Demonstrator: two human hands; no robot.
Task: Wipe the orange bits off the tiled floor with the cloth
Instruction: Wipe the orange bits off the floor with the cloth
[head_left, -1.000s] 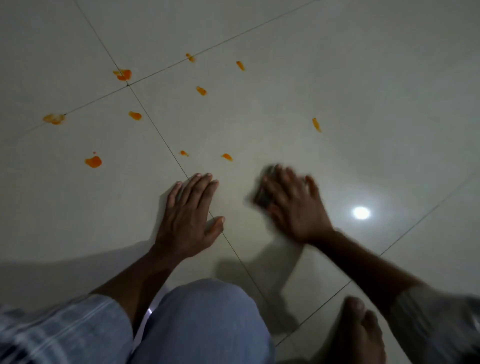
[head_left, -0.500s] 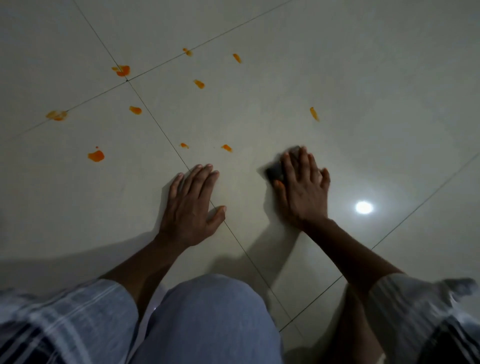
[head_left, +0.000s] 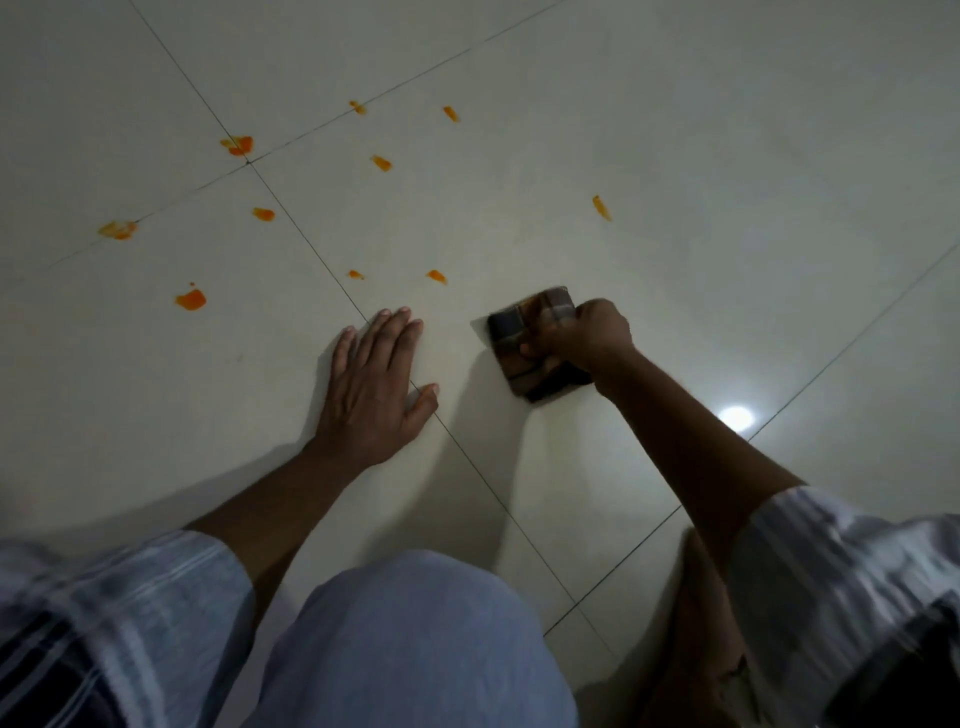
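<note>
The right hand (head_left: 587, 332) now grips the cloth (head_left: 535, 343) in curled fingers — half a second ago it lay flat on top, hiding most of it. The dark folded cloth seems lifted at its far edge, though blur makes that unsure. The left hand (head_left: 374, 384) stays spread, palm pressed to the floor (head_left: 727, 156) across a grout line. The orange bits (head_left: 191, 300) lie beyond both hands — none has moved; the nearest (head_left: 436, 276) sits just ahead of the cloth.

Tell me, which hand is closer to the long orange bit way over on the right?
Right. The right hand, gripping the cloth, sits just below the long orange bit; the left hand lies flat, farther left.
</note>
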